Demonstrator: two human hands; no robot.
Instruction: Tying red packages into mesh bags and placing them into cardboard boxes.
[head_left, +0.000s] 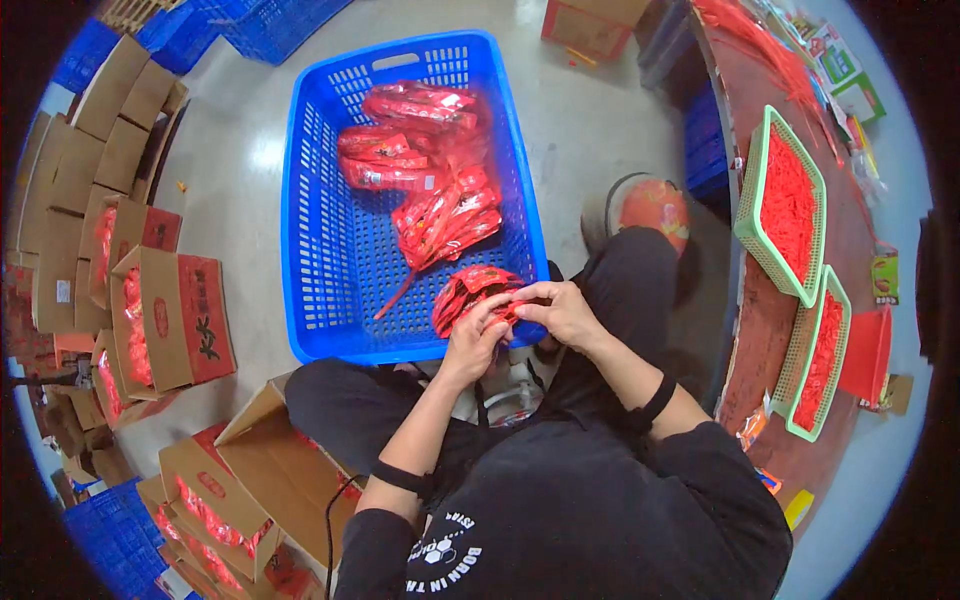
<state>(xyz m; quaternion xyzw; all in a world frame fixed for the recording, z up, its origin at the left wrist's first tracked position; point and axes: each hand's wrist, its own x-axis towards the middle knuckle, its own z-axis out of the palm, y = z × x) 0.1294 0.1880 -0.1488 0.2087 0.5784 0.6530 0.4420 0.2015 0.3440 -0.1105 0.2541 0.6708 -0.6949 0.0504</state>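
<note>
A bundle of shiny red plastic packets is held over the near right corner of a blue plastic basket. My left hand grips the bundle's near end, fingers curled over it. Close beside it, my right hand pinches the same end between thumb and fingertips. What lies right between the fingertips is partly hidden. Inside the basket lie several more red packet bundles, one trailing a red strip across the perforated floor.
Open cardboard boxes of red packets stand at left, with others at lower left. At right, a reddish-brown table bears two pale green baskets of red strips. A cardboard box sits on the floor ahead.
</note>
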